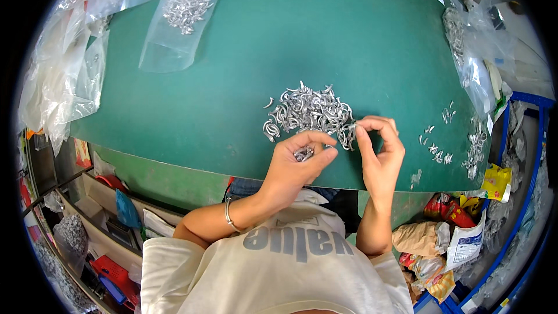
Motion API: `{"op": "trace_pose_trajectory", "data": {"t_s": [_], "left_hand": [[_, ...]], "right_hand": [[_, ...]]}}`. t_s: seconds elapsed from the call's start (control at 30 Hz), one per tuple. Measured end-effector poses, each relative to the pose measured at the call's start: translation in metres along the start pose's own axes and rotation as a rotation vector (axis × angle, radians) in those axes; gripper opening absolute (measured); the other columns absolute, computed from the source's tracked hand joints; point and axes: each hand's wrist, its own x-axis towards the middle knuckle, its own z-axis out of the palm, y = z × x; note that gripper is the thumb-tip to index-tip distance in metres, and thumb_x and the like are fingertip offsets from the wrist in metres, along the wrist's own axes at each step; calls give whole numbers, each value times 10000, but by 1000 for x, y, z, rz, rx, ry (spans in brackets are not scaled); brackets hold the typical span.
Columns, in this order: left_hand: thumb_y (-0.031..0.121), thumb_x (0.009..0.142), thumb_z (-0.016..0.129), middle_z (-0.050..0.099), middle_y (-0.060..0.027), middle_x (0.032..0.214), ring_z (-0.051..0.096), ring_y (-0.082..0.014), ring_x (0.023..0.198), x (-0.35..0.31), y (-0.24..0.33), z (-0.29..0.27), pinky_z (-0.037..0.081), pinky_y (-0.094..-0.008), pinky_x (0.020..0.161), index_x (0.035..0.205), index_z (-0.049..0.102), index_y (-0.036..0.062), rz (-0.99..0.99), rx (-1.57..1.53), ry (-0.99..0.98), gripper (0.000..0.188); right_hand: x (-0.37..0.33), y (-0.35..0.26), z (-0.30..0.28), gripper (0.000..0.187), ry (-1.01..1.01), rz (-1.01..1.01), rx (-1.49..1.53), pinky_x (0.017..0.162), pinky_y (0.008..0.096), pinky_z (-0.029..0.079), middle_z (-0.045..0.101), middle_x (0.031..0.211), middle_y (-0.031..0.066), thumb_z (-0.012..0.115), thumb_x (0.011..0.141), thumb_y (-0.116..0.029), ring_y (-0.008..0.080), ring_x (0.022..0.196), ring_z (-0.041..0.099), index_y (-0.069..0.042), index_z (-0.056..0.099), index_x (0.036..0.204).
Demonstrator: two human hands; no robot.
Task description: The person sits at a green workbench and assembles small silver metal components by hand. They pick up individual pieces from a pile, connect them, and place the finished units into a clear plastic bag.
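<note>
A loose pile of small silver curved metal pieces lies on the green tabletop in front of me. My left hand is curled at the pile's near edge. Several of the same curved metal pieces rest inside its fingers, and its thumb and index tips nearly meet. At the pile's right edge my right hand pinches with thumb and index finger. A curved metal piece seems to be between those tips, though it blends with the pile behind.
A clear bag of similar pieces lies at the far left, near crumpled plastic bags. Small groups of pieces sit toward the right edge, beside a longer heap. Blue-framed shelving and packages stand at the right.
</note>
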Motion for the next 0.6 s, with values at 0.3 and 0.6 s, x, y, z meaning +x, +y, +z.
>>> {"op": "trace_pose_trajectory", "data": {"t_s": [0.3, 0.6], "left_hand": [[-32, 767, 656, 416, 61, 591, 354, -8, 554, -4, 2, 9, 303, -174, 508, 906, 647, -7, 295, 377, 16, 141], [-38, 776, 648, 411, 60, 584, 366, -10, 559, -8, 6, 9, 309, -179, 500, 939, 641, -12, 282, 295, -29, 166]], "right_hand": [[-29, -19, -5, 87, -161, 301, 639, 763, 246, 366, 571, 857, 48, 581, 799, 65, 115, 814, 490, 1, 577, 858], [-35, -24, -10, 95, -192, 218, 643, 718, 250, 392, 558, 809, 60, 581, 787, 82, 139, 789, 500, 14, 570, 853]]}}
